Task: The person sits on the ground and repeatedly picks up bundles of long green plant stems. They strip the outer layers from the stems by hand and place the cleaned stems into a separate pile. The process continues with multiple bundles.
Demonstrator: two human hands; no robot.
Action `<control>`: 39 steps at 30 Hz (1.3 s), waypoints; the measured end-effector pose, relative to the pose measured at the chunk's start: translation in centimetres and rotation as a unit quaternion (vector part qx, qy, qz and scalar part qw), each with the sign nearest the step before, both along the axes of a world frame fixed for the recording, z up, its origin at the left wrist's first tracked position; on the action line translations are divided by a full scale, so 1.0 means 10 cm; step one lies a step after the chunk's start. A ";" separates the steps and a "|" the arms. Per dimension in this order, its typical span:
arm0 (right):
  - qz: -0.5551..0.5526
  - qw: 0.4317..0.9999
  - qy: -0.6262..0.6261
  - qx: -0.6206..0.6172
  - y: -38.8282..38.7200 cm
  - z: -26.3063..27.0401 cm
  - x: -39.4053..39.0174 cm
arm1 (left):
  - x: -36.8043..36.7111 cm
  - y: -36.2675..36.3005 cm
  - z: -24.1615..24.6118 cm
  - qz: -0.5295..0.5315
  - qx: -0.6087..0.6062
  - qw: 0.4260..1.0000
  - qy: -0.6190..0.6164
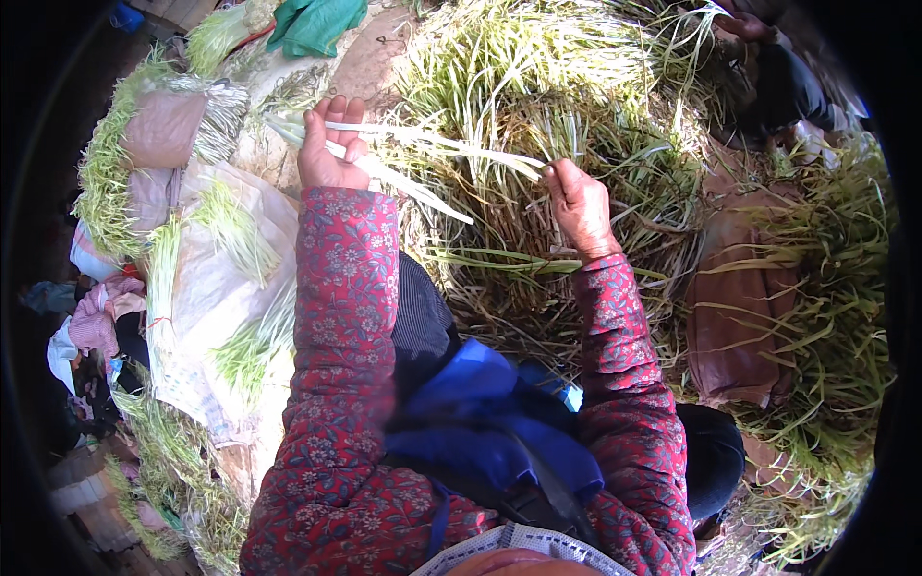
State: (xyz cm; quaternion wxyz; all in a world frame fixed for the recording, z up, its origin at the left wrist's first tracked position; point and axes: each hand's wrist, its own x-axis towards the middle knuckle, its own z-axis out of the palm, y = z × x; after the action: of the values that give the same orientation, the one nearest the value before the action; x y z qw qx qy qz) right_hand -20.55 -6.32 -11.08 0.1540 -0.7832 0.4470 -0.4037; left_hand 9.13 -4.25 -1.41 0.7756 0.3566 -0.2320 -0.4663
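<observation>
Palm up, my left hand [333,147] cradles a few long, pale leafy stalks [410,186], with their white ends poking out past the thumb on the left. One strand stretches across to my right hand [580,205], whose thumb and fingers pinch its leaf end. Another stalk slants down free between the two hands. Beneath and beyond them spreads a large heap of green and yellowed leafy stalks [533,79]. Withered brown leaves [504,209] are mixed into its nearer side. I cannot tell whether the pinched strand is attached to the held stalks.
On my left, a pale plastic sheet [209,302] bears several small bunches [234,230]. A larger pile [108,165] is partly under brown covering. To my right, more greens [835,309] lie beside a brown wrap [742,324]. Another person's hand [745,27] shows at top right.
</observation>
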 end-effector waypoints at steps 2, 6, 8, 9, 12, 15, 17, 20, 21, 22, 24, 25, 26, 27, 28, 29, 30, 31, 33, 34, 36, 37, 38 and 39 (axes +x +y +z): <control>-0.079 0.995 -0.067 -0.001 -0.10 -0.18 -0.40 | 0.17 0.04 0.02 0.019 -0.028 0.999 0.028; -0.365 0.898 0.186 0.160 -0.17 -0.28 -1.16 | 0.22 0.09 0.05 -0.030 -0.022 0.998 0.045; -0.272 0.955 0.080 0.089 -0.18 -0.20 -1.15 | 0.12 0.07 0.03 -0.088 -0.025 0.996 0.016; -0.257 0.960 0.034 0.109 -0.18 -0.11 -1.07 | 0.06 0.05 0.03 -0.119 -0.010 0.993 0.025; 0.053 0.883 -0.328 0.332 -0.14 0.23 -0.50 | -0.10 -0.04 -0.02 -0.279 -0.057 0.958 0.040; 0.302 0.827 -0.331 0.340 -0.02 0.57 0.08 | -0.23 -0.08 -0.06 -0.366 -0.053 0.927 0.060; 0.382 0.756 -0.364 0.388 0.07 0.71 0.37 | -0.29 -0.08 -0.10 -0.365 -0.034 0.930 0.035; 0.334 0.778 -0.322 0.423 0.16 0.77 0.51 | -0.32 -0.08 -0.14 -0.388 -0.038 0.921 0.019; 0.319 0.781 -0.325 0.427 0.18 0.74 0.52 | -0.31 -0.08 -0.14 -0.394 -0.043 0.918 0.018; 0.283 0.795 -0.319 0.431 0.19 0.70 0.50 | -0.29 -0.09 -0.13 -0.400 -0.059 0.914 0.004; 0.261 0.802 -0.328 0.425 0.19 0.59 0.37 | -0.21 -0.09 -0.10 -0.333 -0.059 0.941 0.012; 0.260 0.803 -0.345 0.410 0.19 0.52 0.27 | -0.16 -0.09 -0.07 -0.304 -0.072 0.950 0.012; 0.243 0.807 -0.334 0.422 0.15 0.46 0.16 | -0.10 -0.08 -0.04 -0.239 -0.054 0.970 -0.006; 0.217 0.824 -0.343 0.396 0.11 0.39 0.08 | -0.02 -0.05 0.01 -0.272 -0.093 0.957 0.035; 0.168 0.861 -0.306 0.371 0.04 0.32 -0.05 | 0.02 -0.03 0.03 -0.155 -0.044 0.987 0.013; 0.144 0.884 -0.290 0.337 -0.03 0.27 -0.21 | 0.05 -0.02 0.05 -0.057 -0.009 0.998 -0.004; 0.061 0.900 -0.248 0.354 -0.12 0.21 -0.39 | 0.09 -0.01 0.07 -0.035 -0.019 0.999 0.019; -0.018 0.941 -0.166 0.295 -0.21 0.18 -0.59 | 0.11 0.00 0.08 -0.014 -0.044 0.999 -0.004; -0.140 0.961 -0.109 0.214 -0.39 0.09 -0.91 | 0.12 -0.01 0.07 0.002 -0.061 0.998 -0.004; -0.174 0.972 -0.041 0.156 -0.47 0.07 -1.07 | 0.13 -0.01 0.05 0.031 -0.044 0.998 -0.026; -0.263 0.952 0.111 0.111 -0.59 0.05 -1.30 | 0.16 -0.01 0.05 0.048 -0.083 0.995 -0.029; -0.298 0.934 0.167 0.108 -0.63 0.06 -1.37 | 0.20 -0.01 0.07 0.038 -0.125 0.991 -0.012; -0.250 0.943 0.206 0.080 -0.65 0.06 -1.39 | 0.22 0.02 0.07 0.056 -0.114 0.992 -0.003; -0.225 0.939 0.250 0.074 -0.65 0.08 -1.39 | 0.25 0.04 0.07 -0.034 -0.142 0.988 0.046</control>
State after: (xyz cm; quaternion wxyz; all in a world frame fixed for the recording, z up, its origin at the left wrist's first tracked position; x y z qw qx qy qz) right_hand -34.46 -12.78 -10.29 -0.0002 -0.7245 0.6639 -0.1852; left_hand 11.58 -3.81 -0.72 0.8118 0.2134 -0.2721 -0.4706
